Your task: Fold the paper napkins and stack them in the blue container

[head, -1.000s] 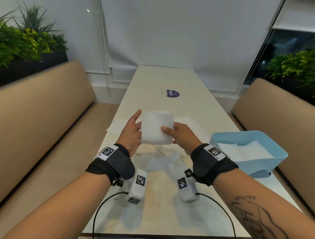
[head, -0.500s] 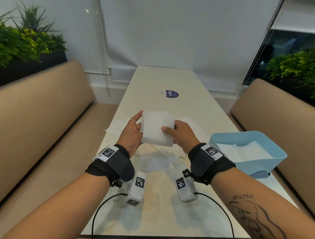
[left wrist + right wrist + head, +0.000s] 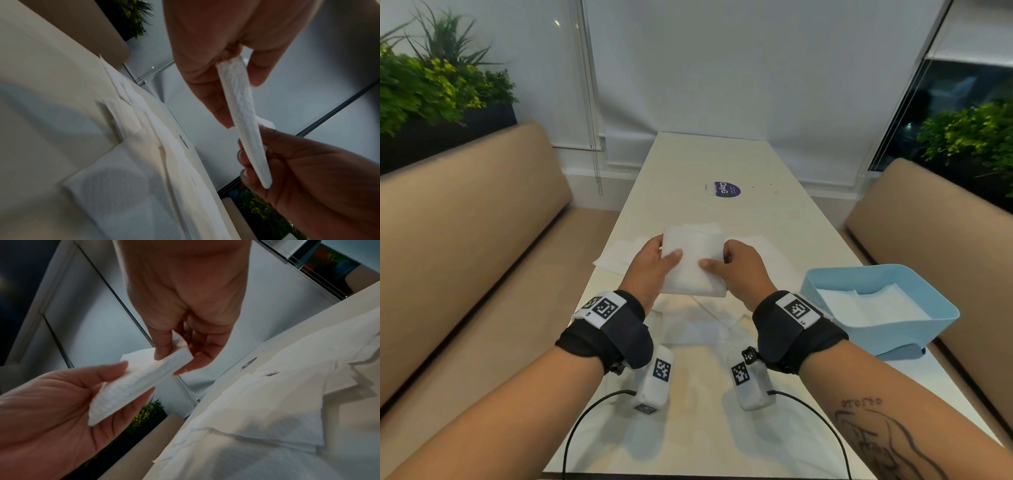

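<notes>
one folded napkin [image 3: 692, 245] between left hand [image 3: 649, 274] and right hand [image 3: 744, 270]; thumb-and-finger pinch (each side)

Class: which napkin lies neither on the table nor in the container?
The folded napkin held up between left hand and right hand, clear of every surface.

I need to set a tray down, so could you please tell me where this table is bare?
The table is bare from the purple sticker to the far end, and near its front edge. The middle is crowded: loose napkins spread across it, the blue container at the right edge.
</notes>
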`<state>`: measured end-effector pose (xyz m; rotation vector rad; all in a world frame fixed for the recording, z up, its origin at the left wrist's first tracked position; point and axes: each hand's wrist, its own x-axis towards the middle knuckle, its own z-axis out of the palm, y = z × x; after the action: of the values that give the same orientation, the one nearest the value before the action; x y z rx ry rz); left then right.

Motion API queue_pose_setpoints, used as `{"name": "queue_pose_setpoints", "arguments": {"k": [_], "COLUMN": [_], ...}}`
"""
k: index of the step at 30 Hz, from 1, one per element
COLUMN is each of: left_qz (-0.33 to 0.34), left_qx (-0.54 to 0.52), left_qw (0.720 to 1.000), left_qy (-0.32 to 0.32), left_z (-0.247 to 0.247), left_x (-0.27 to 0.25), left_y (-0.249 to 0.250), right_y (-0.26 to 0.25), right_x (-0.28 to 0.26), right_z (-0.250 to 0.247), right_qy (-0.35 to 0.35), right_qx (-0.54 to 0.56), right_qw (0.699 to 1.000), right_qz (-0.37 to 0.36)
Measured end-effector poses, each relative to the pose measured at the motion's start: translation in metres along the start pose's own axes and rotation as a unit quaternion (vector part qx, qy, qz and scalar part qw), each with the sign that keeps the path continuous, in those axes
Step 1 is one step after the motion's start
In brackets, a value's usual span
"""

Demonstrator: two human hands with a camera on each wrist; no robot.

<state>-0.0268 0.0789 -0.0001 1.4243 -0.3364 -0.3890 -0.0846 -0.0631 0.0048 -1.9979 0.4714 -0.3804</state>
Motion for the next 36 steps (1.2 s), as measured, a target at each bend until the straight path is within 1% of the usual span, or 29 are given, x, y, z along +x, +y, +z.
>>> {"name": "queue_pose_setpoints", "arguments": {"k": [3,10,11,13,15,16,18,20,23,26,29,32,36], "left_qz": [0.010,-0.006,-0.006,-0.007,-0.006,-0.005,-0.001,0.003,-0.008,-0.009,-0.002,-0.022,-0.018], "left_qx": [0.046,0.053,0.047,0.040,0.032,0.025,0.013,0.007,0.033,0.101,0.141,0.152,0.166], "left_qw": [0.999,0.999,0.999,0.999,0.999,1.000,1.000,1.000,0.998,0.991,0.986,0.984,0.980], "left_qy": [-0.004,0.006,0.006,0.005,0.011,0.011,0.012,0.006,-0.048,-0.092,-0.093,-0.092,-0.103], "left_z": [-0.002,-0.003,-0.002,-0.002,-0.003,-0.003,-0.002,-0.001,-0.002,-0.002,-0.002,-0.003,0.004], "left_x": [0.003,0.007,0.006,0.006,0.007,0.009,0.009,0.008,0.002,-0.002,-0.003,-0.004,-0.004], "left_y": [-0.003,-0.009,-0.009,-0.008,-0.008,-0.009,-0.009,-0.008,-0.005,-0.004,-0.003,0.001,0.011], "right_y": [0.000,0.003,0.002,0.000,-0.001,-0.002,-0.004,-0.005,-0.005,-0.006,-0.006,-0.005,-0.007], "right_x": [0.001,0.000,-0.001,-0.006,-0.012,-0.015,-0.019,-0.021,-0.020,-0.021,-0.023,-0.026,-0.031], "right_z": [0.000,0.000,0.000,-0.001,-0.004,-0.005,-0.007,-0.007,-0.008,-0.012,-0.020,-0.033,-0.054], "right_qy": [0.006,0.016,0.012,-0.013,-0.060,-0.090,-0.153,-0.171,-0.148,-0.140,-0.127,-0.106,-0.064], "right_qx": [0.015,0.030,0.051,0.125,0.173,0.182,0.174,0.167,0.176,0.171,0.168,0.165,0.156], "right_qw": [1.000,0.999,0.998,0.990,0.978,0.973,0.968,0.968,0.970,0.972,0.974,0.975,0.980], "right_qz": [0.009,0.014,0.023,0.063,0.104,0.109,0.097,0.082,0.082,0.081,0.088,0.101,0.104]}}
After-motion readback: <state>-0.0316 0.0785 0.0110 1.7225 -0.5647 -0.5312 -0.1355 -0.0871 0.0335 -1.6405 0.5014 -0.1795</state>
